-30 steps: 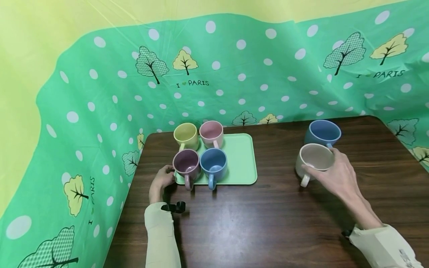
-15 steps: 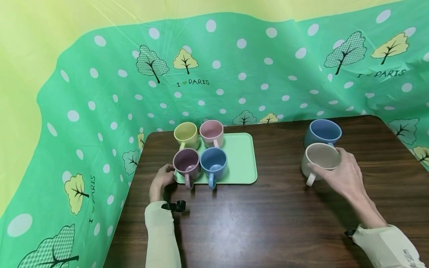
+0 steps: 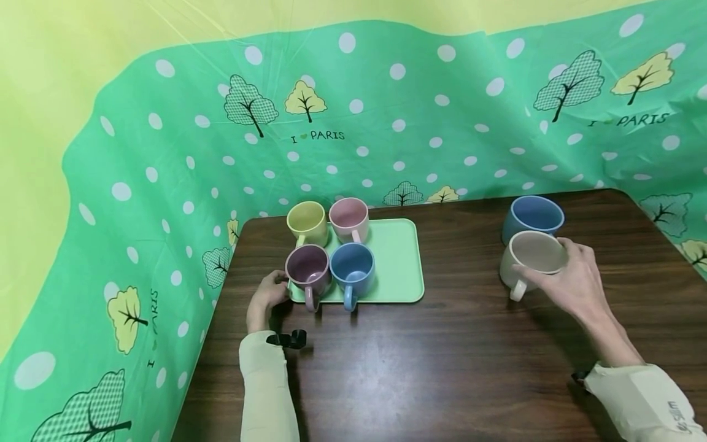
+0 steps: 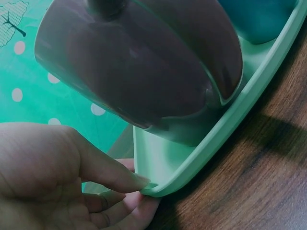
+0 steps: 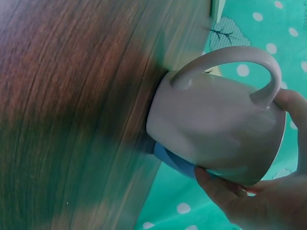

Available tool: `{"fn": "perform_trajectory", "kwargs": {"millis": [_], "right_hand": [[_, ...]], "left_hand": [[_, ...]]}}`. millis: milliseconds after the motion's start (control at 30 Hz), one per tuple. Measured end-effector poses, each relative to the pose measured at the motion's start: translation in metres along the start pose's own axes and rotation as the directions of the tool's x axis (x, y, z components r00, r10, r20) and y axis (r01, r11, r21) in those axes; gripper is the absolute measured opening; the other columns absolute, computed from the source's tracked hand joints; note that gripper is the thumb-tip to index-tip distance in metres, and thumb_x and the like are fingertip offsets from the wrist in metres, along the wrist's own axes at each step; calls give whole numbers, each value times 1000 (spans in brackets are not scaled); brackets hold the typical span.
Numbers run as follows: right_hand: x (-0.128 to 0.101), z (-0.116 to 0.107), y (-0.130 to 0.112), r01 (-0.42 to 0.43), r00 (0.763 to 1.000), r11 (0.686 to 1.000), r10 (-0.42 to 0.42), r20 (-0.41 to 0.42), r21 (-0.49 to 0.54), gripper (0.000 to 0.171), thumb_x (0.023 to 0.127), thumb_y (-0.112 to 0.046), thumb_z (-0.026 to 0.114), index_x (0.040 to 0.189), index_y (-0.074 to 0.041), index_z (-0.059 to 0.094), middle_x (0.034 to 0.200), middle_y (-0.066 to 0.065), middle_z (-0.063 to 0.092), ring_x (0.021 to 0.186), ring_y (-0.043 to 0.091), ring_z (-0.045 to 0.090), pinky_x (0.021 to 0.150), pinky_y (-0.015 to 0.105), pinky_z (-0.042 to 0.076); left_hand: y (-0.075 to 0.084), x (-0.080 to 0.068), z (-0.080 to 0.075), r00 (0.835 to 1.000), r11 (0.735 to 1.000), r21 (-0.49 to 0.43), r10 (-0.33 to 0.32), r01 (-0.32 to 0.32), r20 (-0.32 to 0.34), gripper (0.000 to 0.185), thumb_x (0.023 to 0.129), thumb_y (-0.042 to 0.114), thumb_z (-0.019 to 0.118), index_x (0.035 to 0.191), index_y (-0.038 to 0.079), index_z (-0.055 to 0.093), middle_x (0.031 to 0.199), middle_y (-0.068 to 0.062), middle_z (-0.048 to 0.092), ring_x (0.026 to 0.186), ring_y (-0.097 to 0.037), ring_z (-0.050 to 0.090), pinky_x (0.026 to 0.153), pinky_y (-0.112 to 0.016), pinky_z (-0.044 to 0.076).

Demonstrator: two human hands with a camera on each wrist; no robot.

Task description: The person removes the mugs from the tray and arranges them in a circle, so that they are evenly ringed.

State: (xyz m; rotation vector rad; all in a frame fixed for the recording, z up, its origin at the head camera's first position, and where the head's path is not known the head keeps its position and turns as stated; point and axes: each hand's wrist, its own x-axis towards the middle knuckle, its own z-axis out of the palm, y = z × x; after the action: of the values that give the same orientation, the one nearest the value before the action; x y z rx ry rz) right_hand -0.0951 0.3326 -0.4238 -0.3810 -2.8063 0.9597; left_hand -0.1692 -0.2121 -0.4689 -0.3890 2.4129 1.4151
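My right hand (image 3: 577, 276) grips an off-white mug (image 3: 513, 270) by its rim and side, thumb at the front and fingers at the far right. The mug is upright; its handle (image 5: 230, 57) points toward me. Directly behind it stands a blue mug (image 3: 533, 215), partly hidden. On the left, my left hand (image 3: 269, 291) pinches the near corner of a light green tray (image 3: 400, 264), its thumb (image 4: 129, 179) on the rim and its other fingers outside and underneath. That hand is right beside a purple mug (image 4: 144, 67) on the tray.
The tray also carries a yellow mug (image 3: 307, 224), a pink mug (image 3: 349, 220) and another blue mug (image 3: 352, 270), all at its left side. A dark wooden table (image 3: 386, 374) lies under everything. A green patterned cloth (image 3: 381, 116) hangs behind and at the left.
My right hand has shifted the off-white mug to the right and slightly away from me, nearer the blue mug behind. The left hand and the tray have stayed put.
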Motion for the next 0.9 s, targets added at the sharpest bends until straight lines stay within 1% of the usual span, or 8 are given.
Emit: {"fn": "perform_trajectory", "kwargs": {"millis": [233,467,500,633,700,800,833,900], "right_hand": [[3,-2,6,1,1000,1000,-1,-9,-1,108,73,-51,75,146,8,22,137,36,26,113,51,33,76,61,37],[3,-5,7,4,1000,1000,-4,7,-9,108,75,-50,75,148,6,19,139,36,24,113,52,33,77,63,37],[3,-5,7,4,1000,1000,-4,11,-8,108,75,-50,74,148,6,18,139,37,23,113,52,33,77,63,37],[3,-6,5,7,999,1000,-7,33,-2,110,77,-50,73,149,6,12,141,39,19,112,53,33,76,64,38],[3,-6,5,17,999,1000,-17,51,0,112,77,-50,72,150,5,7,142,40,16,113,54,31,76,64,37],[3,-8,3,28,997,1000,-28,71,1,113,79,-50,71,150,4,1,145,40,9,116,56,26,76,66,35],[3,-9,2,31,997,1000,-31,70,3,113,80,-49,70,151,4,0,146,40,7,119,56,23,77,67,34],[2,-9,-3,37,998,999,-38,40,21,108,82,-47,69,151,2,2,149,37,6,124,56,19,81,69,30]], "left_hand": [[0,-1,0,1000,1000,-17,0,0,4,35,91,-3,43,126,-7,48,118,-23,49,83,-16,54,71,-24,48],[0,0,1,1000,1000,-12,3,-3,1,37,91,-4,42,127,-6,47,113,-22,50,81,-16,53,71,-25,47],[-1,2,1,1000,1000,-11,3,-3,1,37,90,-4,42,127,-6,48,111,-21,50,79,-14,53,70,-24,48],[-1,1,0,1000,1000,-11,11,-11,-6,36,89,-5,42,125,-7,48,111,-22,50,77,-14,54,68,-23,47],[-1,1,0,1000,1000,-13,18,-18,-6,36,88,-6,43,124,-8,49,110,-22,50,76,-13,54,67,-21,47],[1,0,0,1000,1000,-22,19,-19,-1,38,87,-7,42,124,-9,48,111,-22,50,78,-14,54,69,-23,47],[0,0,0,1000,1000,-25,13,-13,2,38,87,-7,42,125,-9,48,111,-22,50,79,-14,54,70,-23,48],[0,0,0,1000,1000,-30,4,-4,6,39,87,-7,42,125,-8,48,112,-21,50,80,-14,54,71,-24,48]]}}
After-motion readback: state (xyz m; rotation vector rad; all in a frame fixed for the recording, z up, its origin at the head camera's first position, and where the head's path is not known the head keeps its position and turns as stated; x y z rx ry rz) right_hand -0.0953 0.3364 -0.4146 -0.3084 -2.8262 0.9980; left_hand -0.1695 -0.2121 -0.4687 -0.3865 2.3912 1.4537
